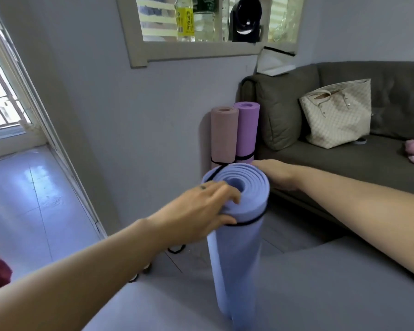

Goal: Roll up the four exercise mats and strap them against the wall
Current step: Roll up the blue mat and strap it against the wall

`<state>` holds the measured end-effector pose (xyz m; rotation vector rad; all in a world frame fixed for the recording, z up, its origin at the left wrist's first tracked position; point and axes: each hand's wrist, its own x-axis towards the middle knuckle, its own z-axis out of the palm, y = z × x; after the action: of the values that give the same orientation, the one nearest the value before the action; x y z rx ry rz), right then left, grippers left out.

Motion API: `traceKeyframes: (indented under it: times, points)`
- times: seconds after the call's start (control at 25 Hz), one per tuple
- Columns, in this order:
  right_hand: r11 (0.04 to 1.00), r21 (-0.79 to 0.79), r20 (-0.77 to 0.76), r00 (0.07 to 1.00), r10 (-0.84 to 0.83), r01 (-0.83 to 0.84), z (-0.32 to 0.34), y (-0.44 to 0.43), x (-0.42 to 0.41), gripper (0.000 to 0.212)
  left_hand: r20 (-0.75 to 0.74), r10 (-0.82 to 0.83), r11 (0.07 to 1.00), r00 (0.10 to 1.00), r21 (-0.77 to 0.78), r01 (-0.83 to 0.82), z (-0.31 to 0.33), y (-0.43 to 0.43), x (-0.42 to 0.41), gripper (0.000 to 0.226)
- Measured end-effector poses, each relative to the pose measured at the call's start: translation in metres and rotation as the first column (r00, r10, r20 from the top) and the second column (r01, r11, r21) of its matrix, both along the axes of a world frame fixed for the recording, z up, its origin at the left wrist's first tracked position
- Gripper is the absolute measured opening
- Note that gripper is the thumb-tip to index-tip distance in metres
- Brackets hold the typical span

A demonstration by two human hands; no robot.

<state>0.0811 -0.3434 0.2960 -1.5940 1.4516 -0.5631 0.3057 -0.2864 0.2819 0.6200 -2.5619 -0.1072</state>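
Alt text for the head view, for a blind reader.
A left hand grips the top of an upright rolled blue mat with a black strap; the right hand is at its far side. A pink mat and a purple mat stand rolled against the wall.

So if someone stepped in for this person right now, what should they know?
Left hand grips the top rim of the upright blue mat.
Right hand is behind the roll's top, fingers hidden.
A black strap circles the blue mat near its top.
Done: pink mat and purple mat stand strapped at the wall.
Left: stand the blue mat with them. No fourth mat is plainly seen.
A loose strap lies on the floor.
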Motion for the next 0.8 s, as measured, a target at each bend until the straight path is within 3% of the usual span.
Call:
traceKeyframes:
  times: [0.08, 0.16, 0.28, 0.32, 0.48, 0.64, 0.72, 0.8]
  points:
    - [0.951, -0.256, -0.330, 0.940, 0.080, -0.171, -0.014, 0.008, -0.012, 0.030, -0.004, 0.091, 0.994, 0.996, 0.060, -0.090, -0.001, -0.010, 0.011, 0.027]
    - [0.845, -0.426, -0.540, 0.840, 0.049, -0.323, -0.031, 0.018, -0.030, 0.034, -0.008, 0.102, 0.992, 0.995, 0.075, -0.101, -0.004, -0.015, 0.013, 0.029]
    - [0.502, -0.585, -0.756, 0.653, -0.051, -0.637, -0.068, 0.049, -0.045, 0.033, -0.016, 0.152, 0.980, 0.988, 0.135, -0.149, 0.000, -0.021, 0.010, 0.030]
    - [0.481, -0.578, -0.758, 0.651, -0.018, -0.660, -0.083, 0.063, -0.045, 0.034, -0.004, 0.155, 0.977, 0.988, 0.146, -0.153, 0.002, -0.022, 0.006, 0.031]
    - [0.543, -0.678, -0.645, 0.755, -0.116, -0.495, -0.118, 0.102, -0.016, 0.028, 0.059, 0.140, 0.978, 0.988, 0.148, -0.147, 0.009, -0.024, -0.017, 0.036]
    - [0.521, -0.725, -0.613, 0.768, -0.189, -0.450, -0.114, 0.111, 0.032, 0.052, 0.133, 0.163, 0.972, 0.978, 0.148, -0.182, 0.015, -0.031, -0.032, 0.044]
    - [0.567, -0.696, -0.619, 0.768, -0.164, -0.440, -0.119, 0.115, 0.034, 0.052, 0.168, 0.177, 0.970, 0.970, 0.137, -0.201, 0.015, -0.032, -0.029, 0.049]
    - [0.598, -0.688, -0.557, 0.827, -0.072, -0.411, -0.119, 0.113, 0.014, 0.039, 0.187, 0.170, 0.967, 0.968, 0.156, -0.200, 0.018, -0.031, -0.023, 0.050]
